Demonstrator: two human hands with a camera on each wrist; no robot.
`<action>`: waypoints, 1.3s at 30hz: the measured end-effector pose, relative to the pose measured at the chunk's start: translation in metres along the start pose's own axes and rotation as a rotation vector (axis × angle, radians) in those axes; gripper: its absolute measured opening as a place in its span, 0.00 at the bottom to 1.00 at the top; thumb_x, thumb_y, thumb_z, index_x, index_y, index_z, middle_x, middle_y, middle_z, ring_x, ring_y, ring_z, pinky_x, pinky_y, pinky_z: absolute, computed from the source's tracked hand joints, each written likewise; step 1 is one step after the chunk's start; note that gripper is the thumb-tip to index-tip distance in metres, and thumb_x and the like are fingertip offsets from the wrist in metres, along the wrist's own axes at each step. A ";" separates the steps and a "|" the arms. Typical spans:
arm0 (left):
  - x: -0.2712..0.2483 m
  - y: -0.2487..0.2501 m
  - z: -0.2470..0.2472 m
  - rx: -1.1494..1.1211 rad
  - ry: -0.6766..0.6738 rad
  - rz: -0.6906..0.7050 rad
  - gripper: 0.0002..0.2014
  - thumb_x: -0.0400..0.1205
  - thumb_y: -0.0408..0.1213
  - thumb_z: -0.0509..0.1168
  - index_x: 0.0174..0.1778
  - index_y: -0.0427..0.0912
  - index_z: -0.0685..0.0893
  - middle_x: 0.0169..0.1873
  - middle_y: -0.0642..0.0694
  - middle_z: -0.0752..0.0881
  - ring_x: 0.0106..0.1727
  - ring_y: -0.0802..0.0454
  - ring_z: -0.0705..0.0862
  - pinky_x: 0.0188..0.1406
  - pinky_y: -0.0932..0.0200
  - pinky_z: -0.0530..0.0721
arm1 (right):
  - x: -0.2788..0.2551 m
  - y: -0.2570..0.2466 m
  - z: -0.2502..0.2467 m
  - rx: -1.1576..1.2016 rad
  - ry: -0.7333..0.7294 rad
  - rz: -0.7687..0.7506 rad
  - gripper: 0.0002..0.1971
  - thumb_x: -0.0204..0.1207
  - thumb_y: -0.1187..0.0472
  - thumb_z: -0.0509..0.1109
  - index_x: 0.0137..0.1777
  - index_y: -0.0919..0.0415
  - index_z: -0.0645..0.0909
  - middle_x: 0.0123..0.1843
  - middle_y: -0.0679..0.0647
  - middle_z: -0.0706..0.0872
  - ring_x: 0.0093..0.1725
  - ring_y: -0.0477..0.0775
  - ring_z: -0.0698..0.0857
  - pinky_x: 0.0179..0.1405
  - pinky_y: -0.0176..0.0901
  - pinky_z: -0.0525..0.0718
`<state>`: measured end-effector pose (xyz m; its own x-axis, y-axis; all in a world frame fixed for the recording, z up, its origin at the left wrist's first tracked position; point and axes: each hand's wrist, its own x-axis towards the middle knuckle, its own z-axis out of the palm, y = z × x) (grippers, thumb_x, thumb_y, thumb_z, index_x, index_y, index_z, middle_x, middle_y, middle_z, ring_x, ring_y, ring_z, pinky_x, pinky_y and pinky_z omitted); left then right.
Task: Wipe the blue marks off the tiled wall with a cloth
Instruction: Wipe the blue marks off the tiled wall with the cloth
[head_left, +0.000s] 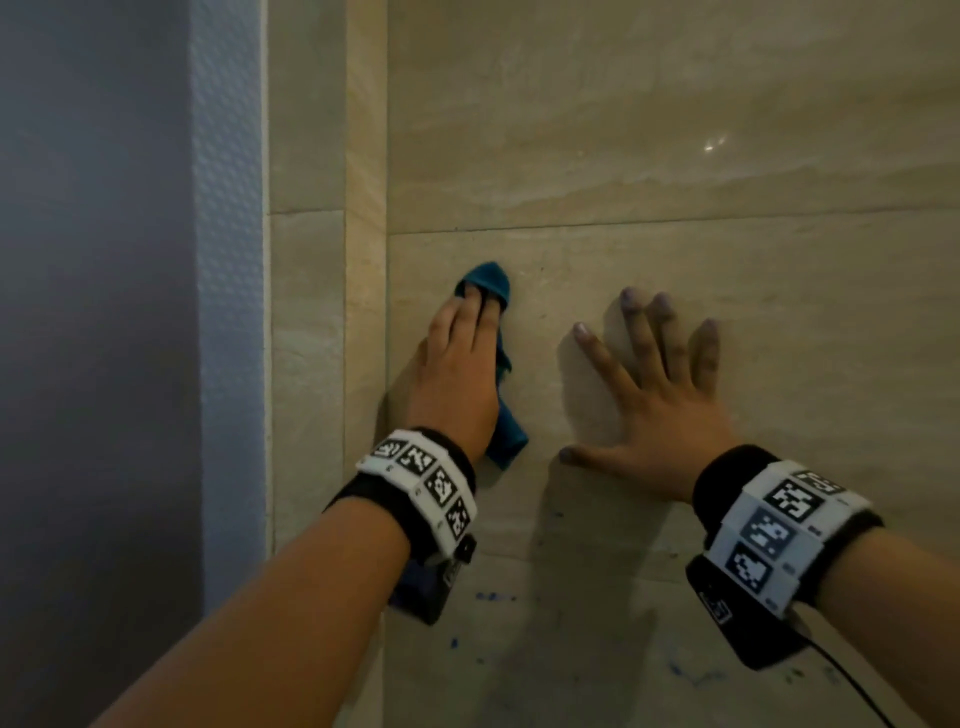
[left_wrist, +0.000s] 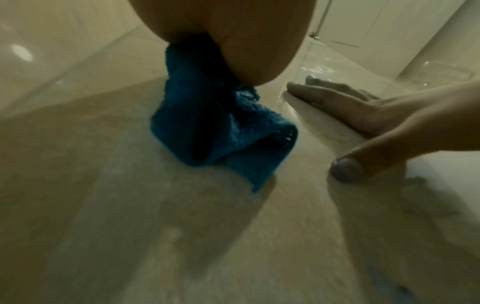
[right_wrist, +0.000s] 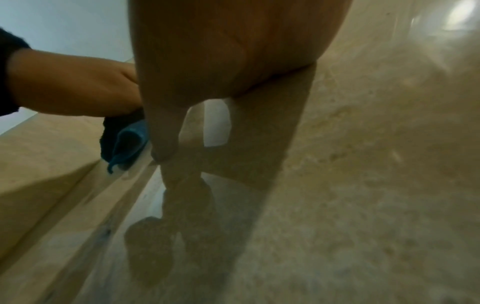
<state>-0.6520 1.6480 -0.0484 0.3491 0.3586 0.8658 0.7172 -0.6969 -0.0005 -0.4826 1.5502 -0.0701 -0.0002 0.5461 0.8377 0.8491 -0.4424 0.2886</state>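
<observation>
My left hand (head_left: 465, 338) presses a blue cloth (head_left: 488, 278) flat against the beige tiled wall (head_left: 675, 156), near the inner corner. Its fingers lie along the cloth; the thumb is tucked under and hidden. One cloth end sticks out past the fingertips, the other hangs below the palm. In the left wrist view the cloth (left_wrist: 207, 127) comes out bunched from under the palm (left_wrist: 246, 41). My right hand (head_left: 654, 374) lies flat on the tile to the right, fingers spread, holding nothing. Blue marks (head_left: 491, 596) dot the lower tile, with smears (head_left: 691, 673) further right.
A tiled pillar edge (head_left: 311, 312) juts out just left of the cloth. Beyond it are a pale textured strip (head_left: 228, 260) and a grey wall (head_left: 104, 312). A black cable (head_left: 852, 675) trails from the right wrist camera. Bare tile stretches above and to the right.
</observation>
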 end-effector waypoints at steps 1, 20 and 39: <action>0.007 0.002 -0.001 -0.016 0.022 0.021 0.35 0.86 0.32 0.54 0.84 0.44 0.41 0.84 0.48 0.44 0.82 0.47 0.43 0.80 0.54 0.50 | 0.000 0.000 0.000 -0.002 -0.002 0.002 0.59 0.55 0.17 0.51 0.84 0.45 0.42 0.85 0.59 0.37 0.82 0.66 0.36 0.75 0.69 0.33; -0.022 -0.001 0.025 0.085 0.008 0.170 0.36 0.81 0.37 0.63 0.84 0.43 0.55 0.82 0.42 0.59 0.76 0.43 0.62 0.69 0.49 0.70 | -0.001 -0.001 0.001 0.034 0.047 -0.010 0.58 0.55 0.18 0.52 0.84 0.46 0.47 0.85 0.60 0.42 0.83 0.68 0.41 0.75 0.71 0.35; -0.070 -0.023 0.059 -0.001 0.198 0.334 0.49 0.56 0.27 0.83 0.72 0.39 0.67 0.71 0.38 0.65 0.66 0.39 0.68 0.55 0.41 0.84 | 0.000 -0.001 -0.002 0.016 -0.009 -0.003 0.60 0.55 0.19 0.57 0.84 0.45 0.41 0.84 0.56 0.33 0.81 0.64 0.31 0.74 0.69 0.27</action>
<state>-0.6576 1.6757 -0.1390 0.4400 -0.0154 0.8979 0.5826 -0.7559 -0.2985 -0.4839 1.5489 -0.0698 0.0015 0.5537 0.8327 0.8573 -0.4294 0.2840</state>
